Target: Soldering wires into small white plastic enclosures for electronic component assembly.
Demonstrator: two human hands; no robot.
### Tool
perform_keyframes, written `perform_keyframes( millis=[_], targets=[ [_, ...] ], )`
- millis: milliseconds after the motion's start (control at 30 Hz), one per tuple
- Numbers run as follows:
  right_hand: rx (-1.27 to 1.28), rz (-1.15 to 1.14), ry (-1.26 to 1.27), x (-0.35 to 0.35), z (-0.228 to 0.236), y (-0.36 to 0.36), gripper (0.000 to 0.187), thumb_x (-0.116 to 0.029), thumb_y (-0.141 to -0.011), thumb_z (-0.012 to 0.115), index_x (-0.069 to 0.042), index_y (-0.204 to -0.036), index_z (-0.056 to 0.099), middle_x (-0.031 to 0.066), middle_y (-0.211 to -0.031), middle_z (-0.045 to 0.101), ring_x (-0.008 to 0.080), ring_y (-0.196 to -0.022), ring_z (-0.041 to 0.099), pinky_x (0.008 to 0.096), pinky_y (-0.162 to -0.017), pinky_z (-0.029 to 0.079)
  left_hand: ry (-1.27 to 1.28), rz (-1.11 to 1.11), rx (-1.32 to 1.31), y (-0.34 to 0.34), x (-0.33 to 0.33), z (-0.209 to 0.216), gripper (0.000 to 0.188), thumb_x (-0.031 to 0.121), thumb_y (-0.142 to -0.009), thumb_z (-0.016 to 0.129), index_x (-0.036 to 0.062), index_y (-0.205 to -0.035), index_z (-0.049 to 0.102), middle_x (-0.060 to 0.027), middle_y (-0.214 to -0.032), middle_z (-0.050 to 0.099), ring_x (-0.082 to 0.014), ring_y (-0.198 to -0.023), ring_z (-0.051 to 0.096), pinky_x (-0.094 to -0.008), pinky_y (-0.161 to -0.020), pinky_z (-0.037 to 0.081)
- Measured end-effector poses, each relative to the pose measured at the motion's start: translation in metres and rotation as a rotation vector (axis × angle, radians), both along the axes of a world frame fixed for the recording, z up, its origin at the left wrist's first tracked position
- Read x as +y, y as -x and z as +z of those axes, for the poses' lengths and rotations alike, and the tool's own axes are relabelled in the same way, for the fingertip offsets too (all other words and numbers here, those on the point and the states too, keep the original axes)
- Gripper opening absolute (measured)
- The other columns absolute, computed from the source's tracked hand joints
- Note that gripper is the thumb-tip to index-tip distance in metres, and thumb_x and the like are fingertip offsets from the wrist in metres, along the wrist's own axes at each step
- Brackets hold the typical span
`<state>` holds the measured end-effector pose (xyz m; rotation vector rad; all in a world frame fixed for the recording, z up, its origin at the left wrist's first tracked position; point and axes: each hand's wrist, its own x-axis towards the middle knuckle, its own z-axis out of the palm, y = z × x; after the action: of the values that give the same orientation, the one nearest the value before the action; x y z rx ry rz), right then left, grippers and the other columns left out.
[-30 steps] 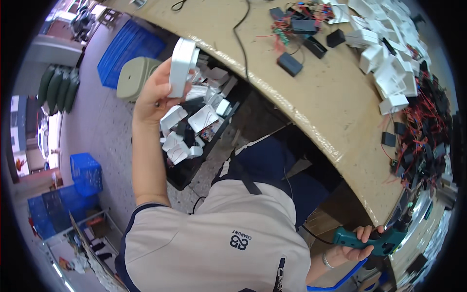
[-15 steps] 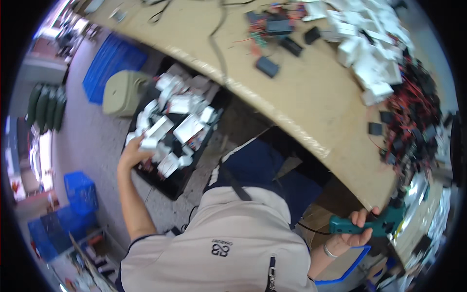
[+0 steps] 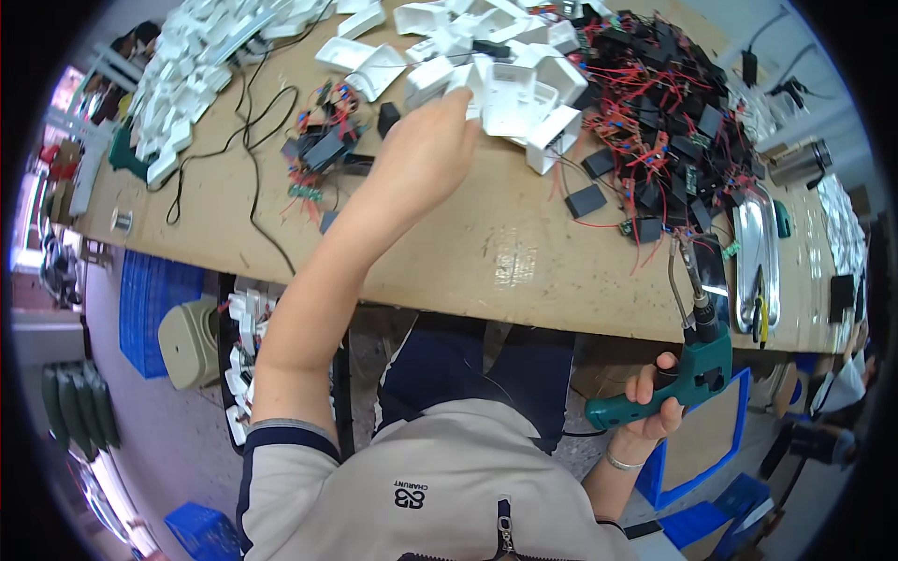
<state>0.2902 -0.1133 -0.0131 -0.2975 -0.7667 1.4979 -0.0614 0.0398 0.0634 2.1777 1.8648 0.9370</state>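
Note:
My left hand (image 3: pixel 428 154) stretches over the table to a heap of white plastic cases (image 3: pixel 513 98). Its fingers are bent together at a white plastic case (image 3: pixel 475 82) on the near side of the heap; the back of the hand partly hides the grip. At the table's front edge my right hand (image 3: pixel 647 409) is wrapped round the handle of a green soldering gun (image 3: pixel 708 366). The gun's metal tip points away from me, toward a pile of black box-shaped modules with red wires (image 3: pixel 655 140).
More white cases (image 3: pixel 182 84) lie far left, near a black cable (image 3: pixel 251 140). A small cluster of wired modules (image 3: pixel 323 145) sits left of centre. On the right are a metal tray (image 3: pixel 756 252) and cutters (image 3: pixel 760 309). Below the table's left edge stands a black bin (image 3: pixel 344 393) with white cases.
My left hand has left the bin of white cases at lower left and moved up to the heap on the table. My view has swung toward the table; my right hand still holds the soldering gun.

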Motion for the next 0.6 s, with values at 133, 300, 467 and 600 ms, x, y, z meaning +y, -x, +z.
perform_keyframes(
  millis=[133,300,467,600],
  targets=[
    [-0.006,-0.002,0.052,-0.01,-0.003,-0.009,0.064,-0.01,-0.086,0.068,0.004,-0.138,0.035,0.0191,-0.131,0.051,0.0194,-0.078,0.057,0.0343,-0.067,0.05,0.165,0.188,0.164,-0.03,0.053,-0.014,0.053,0.015,-0.091,0.055,-0.0058,-0.135,0.035,-0.0282,-0.095,0.064,-0.0433,-0.086,0.064,-0.0485,-0.074,0.051],
    [0.038,-0.009,0.076,-0.006,-0.005,-0.012,0.066,-0.01,-0.085,0.07,0.004,-0.139,0.034,0.0195,-0.131,0.051,0.0206,-0.08,0.058,0.0357,-0.068,0.051,-0.164,0.21,0.152,-0.022,0.075,-0.052,0.056,0.004,-0.086,0.052,0.0054,-0.139,0.036,-0.0251,-0.101,0.06,-0.0408,-0.087,0.063,-0.0476,-0.074,0.051],
    [0.053,-0.011,0.075,-0.007,-0.007,-0.015,0.066,-0.01,-0.085,0.069,0.003,-0.14,0.034,0.0202,-0.131,0.051,0.0205,-0.08,0.059,0.036,-0.067,0.052,-0.381,0.111,-0.004,0.002,0.051,-0.017,0.031,0.003,-0.088,0.052,0.0039,-0.119,0.057,-0.0178,-0.1,0.063,-0.0343,-0.091,0.062,-0.0429,-0.076,0.05],
    [0.056,-0.016,0.082,-0.007,-0.012,-0.017,0.065,-0.009,-0.085,0.069,0.003,-0.139,0.035,0.0205,-0.131,0.051,0.0201,-0.079,0.059,0.036,-0.067,0.052,-0.319,-0.241,0.015,-0.006,0.004,-0.017,0.02,0.001,-0.085,0.058,0.002,-0.104,0.064,-0.0159,-0.098,0.064,-0.0331,-0.089,0.063,-0.0393,-0.076,0.051]
  ],
)
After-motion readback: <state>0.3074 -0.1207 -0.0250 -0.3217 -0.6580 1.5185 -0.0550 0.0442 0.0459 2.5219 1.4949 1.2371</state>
